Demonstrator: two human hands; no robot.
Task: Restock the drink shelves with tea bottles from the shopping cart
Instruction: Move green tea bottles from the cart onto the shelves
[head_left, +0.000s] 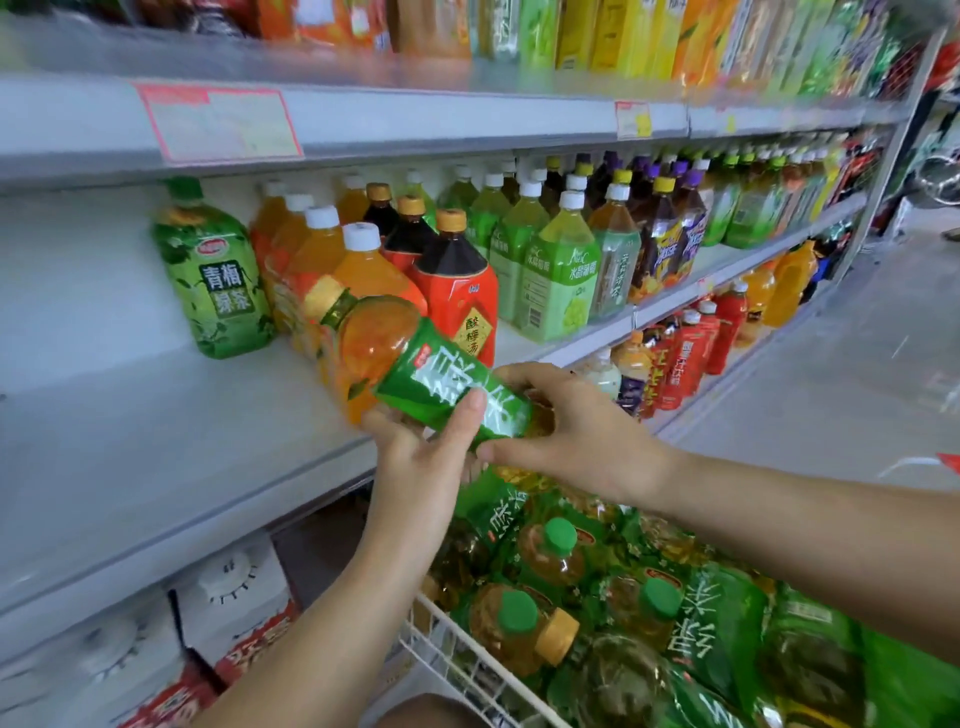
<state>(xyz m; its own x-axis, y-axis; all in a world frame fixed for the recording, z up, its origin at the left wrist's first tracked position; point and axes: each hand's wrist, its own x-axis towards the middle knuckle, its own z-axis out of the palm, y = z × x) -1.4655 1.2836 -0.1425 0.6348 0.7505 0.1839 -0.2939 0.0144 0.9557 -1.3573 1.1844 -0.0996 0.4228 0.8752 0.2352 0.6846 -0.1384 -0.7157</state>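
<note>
**A:** Status of the held tea bottle (415, 364)?

**B:** It is in the air just above the front edge of the middle shelf (156, 415), not resting on it. It lies tilted, with the gold cap aimed up and in toward the shelf and the base aimed out from it.

**A:** Left hand (415, 457)?

**B:** Wrapped round the bottle from below at the green label. The thumb presses across the label's face and the fingers are beneath.

**A:** Right hand (576, 431)?

**B:** Clamped on the base end, fingers curled over the top and thumb under. Both hands grip the same bottle.

**A:** What stands on the shelf?

**B:** One upright green tea bottle (213, 275) toward the shelf's left part. Just right of it is a row of orange drinks (358, 265) with white caps, then dark bottles with red labels (457, 291). The held bottle's cap overlaps the front orange drink from where I stand. Whether they touch cannot be told.

**A:** Supply?

**B:** The shopping cart (447, 644) is below and in front of the shelf. It holds more tea bottles (550, 551) lying in a heap, with green labels and mostly green caps.
</note>
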